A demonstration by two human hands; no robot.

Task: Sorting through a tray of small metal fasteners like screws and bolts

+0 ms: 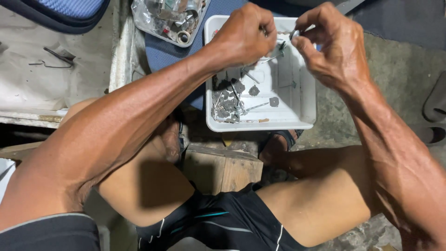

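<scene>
I pinch a small metal piece [294, 33] between the thumb and forefinger of my right hand [332, 49], held above the far edge of the white tray [304, 109]. My left hand [241, 37] is curled closed just beside it, fingertips gripping a thin metal part [274, 56] too small to make out. Flat grey metal bits [230, 100] lie in the tray's near left corner. A clear bag of hardware [169, 18] sits beyond, on blue cloth [162, 53].
</scene>
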